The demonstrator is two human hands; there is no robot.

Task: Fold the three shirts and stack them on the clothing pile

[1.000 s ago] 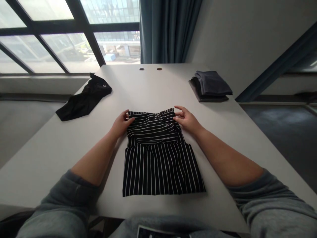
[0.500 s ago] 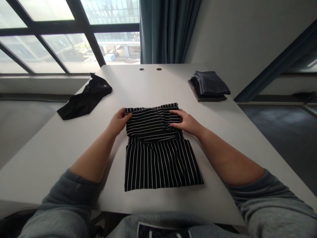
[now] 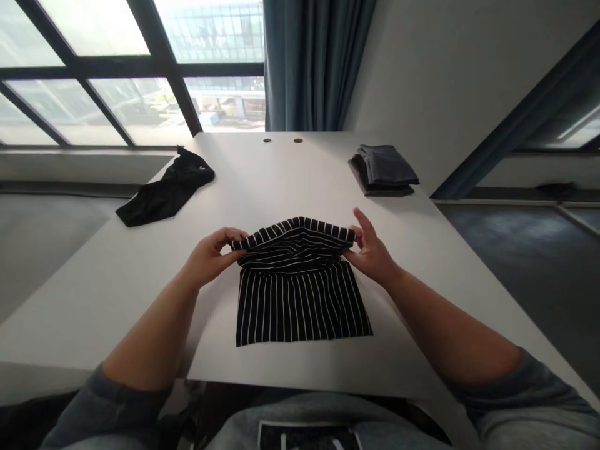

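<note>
A black garment with white stripes [image 3: 302, 306], partly folded, lies in front of me. Its near part is flat with stripes running toward me; the far part is lifted and bent over, its edge arched in the middle. My left hand [image 3: 213, 255] pinches the far left corner between thumb and fingers. At the far right corner, my right hand [image 3: 372, 250] grips the cloth, with one finger pointing up. Whether the garment is a shirt or something else cannot be made out.
The white table [image 3: 281, 178] carries a folded stack of dark grey and black clothes [image 3: 387, 170] at the back right. A crumpled black garment [image 3: 169, 190] lies at the left edge. Beyond the table hang blue curtains [image 3: 316, 69] beside a window.
Both hands have raised the far edge of the striped garment and brought it toward me. The cloth, flat before, now bends over. My right hand has shifted to the corner.
</note>
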